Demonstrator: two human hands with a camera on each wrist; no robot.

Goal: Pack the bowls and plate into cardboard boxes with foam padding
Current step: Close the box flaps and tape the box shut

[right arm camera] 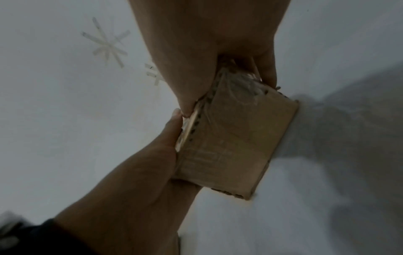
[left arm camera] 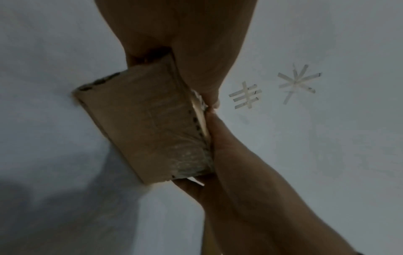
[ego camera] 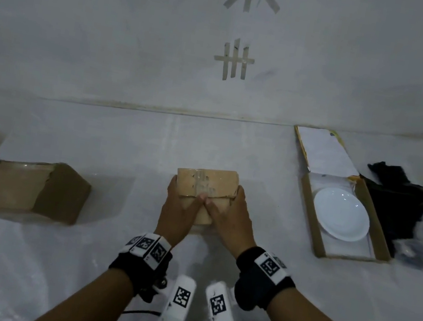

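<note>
Both the left hand (ego camera: 178,208) and right hand (ego camera: 229,215) clamped the small box (ego camera: 206,184); only the head view showed the plate (ego camera: 341,214) at 3 o'clock.

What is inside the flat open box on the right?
Inside the flat open cardboard box lies a round white plate, resting on a white lining sheet. Whatever lies beneath the plate and the sheet is covered, so it cannot be seen.
</note>
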